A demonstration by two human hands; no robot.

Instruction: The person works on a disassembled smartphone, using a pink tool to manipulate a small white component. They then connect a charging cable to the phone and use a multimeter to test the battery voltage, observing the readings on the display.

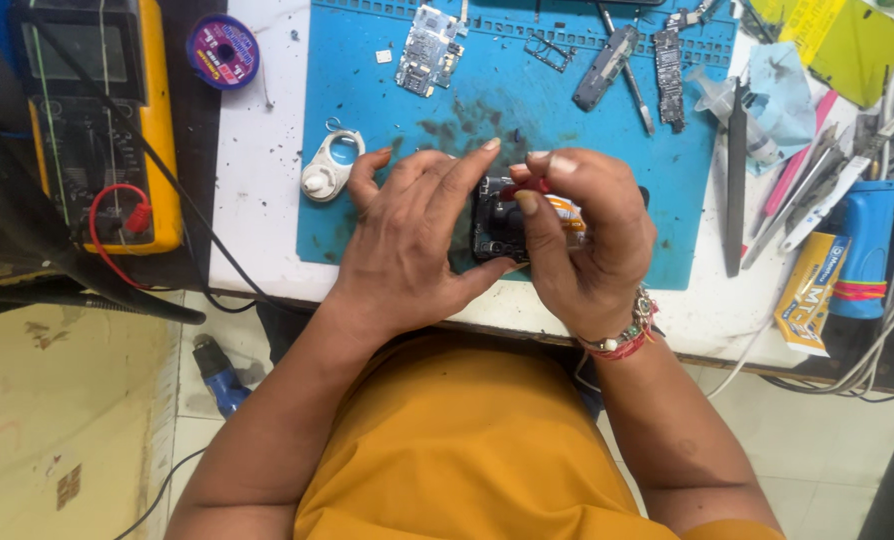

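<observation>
My left hand (412, 235) grips the left side of a small black phone body (494, 222) held over the blue work mat (567, 110). My right hand (582, 235) pinches a small red-handled tool (529, 187) against the top of the phone. The fingers of both hands hide most of the phone and the tool's tip. A white ring-shaped part (331, 167) lies on the mat's left edge, just left of my left hand.
Circuit boards (429, 50) and a dark metal frame (607, 65) lie at the mat's far side. Tweezers and tools (817, 185) are piled at the right. A yellow multimeter (97, 110) with red lead sits left, near a purple wire spool (224, 50).
</observation>
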